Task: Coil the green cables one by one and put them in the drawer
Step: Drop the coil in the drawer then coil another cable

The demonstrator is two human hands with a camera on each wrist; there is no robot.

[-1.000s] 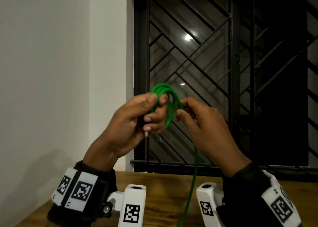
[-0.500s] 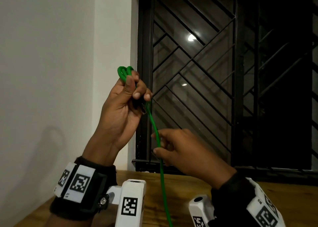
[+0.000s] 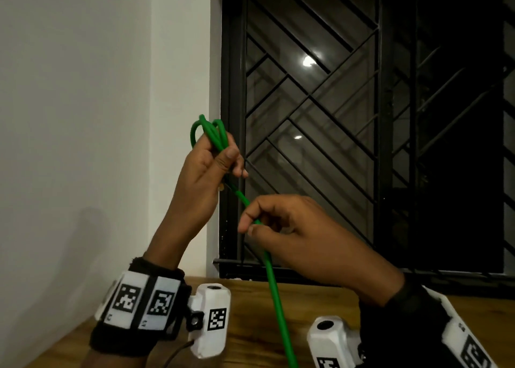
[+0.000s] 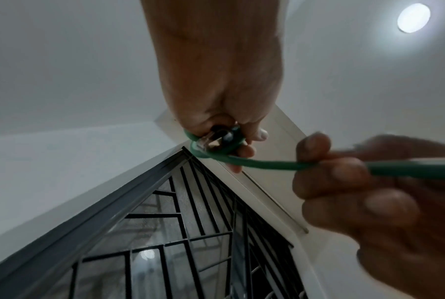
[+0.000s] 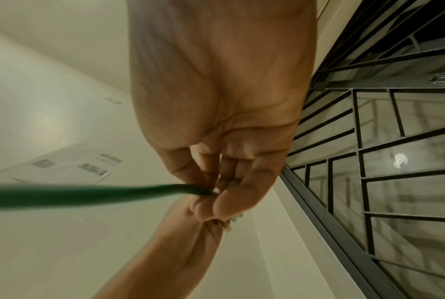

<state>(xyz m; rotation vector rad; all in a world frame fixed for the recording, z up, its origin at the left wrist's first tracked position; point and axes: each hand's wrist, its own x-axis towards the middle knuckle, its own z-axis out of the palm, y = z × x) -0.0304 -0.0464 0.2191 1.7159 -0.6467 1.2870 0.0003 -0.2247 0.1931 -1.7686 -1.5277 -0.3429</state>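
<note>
A green cable (image 3: 274, 289) is held up in the air in front of a barred window. My left hand (image 3: 220, 158) grips several small loops of it, which stick out above the fingers (image 3: 207, 129). In the left wrist view a clear plug (image 4: 207, 142) shows inside the left hand (image 4: 231, 137), with green cable (image 4: 262, 162) looped around it. Lower and to the right, my right hand (image 3: 250, 224) pinches the straight run of the cable between thumb and fingers. The right wrist view shows the right hand (image 5: 211, 194) pinching the cable (image 5: 88, 195). The cable's lower part runs out of the bottom of the head view. No drawer is in view.
A wooden table (image 3: 278, 298) lies below the hands, against a white wall (image 3: 83, 116). A black window grille (image 3: 334, 116) stands behind the hands. Wrist-worn cameras (image 3: 210, 320) sit on both forearms.
The hands were together at the coil, then parted. My left hand rose to the left with the loops, then dipped slightly. My right hand dropped down along the cable, which now runs taut between them.
</note>
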